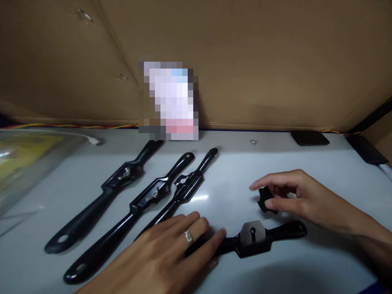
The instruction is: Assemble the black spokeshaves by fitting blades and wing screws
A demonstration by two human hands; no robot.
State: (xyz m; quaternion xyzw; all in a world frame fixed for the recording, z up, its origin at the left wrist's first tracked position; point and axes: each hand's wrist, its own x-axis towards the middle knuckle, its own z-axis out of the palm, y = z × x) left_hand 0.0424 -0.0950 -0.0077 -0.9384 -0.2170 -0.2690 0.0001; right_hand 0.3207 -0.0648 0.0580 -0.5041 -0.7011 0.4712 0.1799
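Note:
A black spokeshave (230, 246) lies near the front with a flat steel blade (252, 236) on its body, the blade's slot around a screw. My left hand (171, 249), a ring on one finger, is closed over that tool's left handle, mostly hiding it. My right hand (290, 196) hovers above the right handle, pinching a small black notched cap (266, 200) between thumb and fingers, the index finger stretched out. Three more spokeshaves lie to the left: one bare body (190, 185), partly behind my left hand, and two with wing-like screws, a nearer one (150, 196) and a farther one (122, 177).
A small metal screw (253, 141) lies toward the back. Beside the cardboard wall (275, 61) sit a dark flat block (310, 138) and another dark object (366, 149). A blurred-out panel (174, 102) leans there. A white cable (94, 141) and plastic bag (27, 163) occupy the left.

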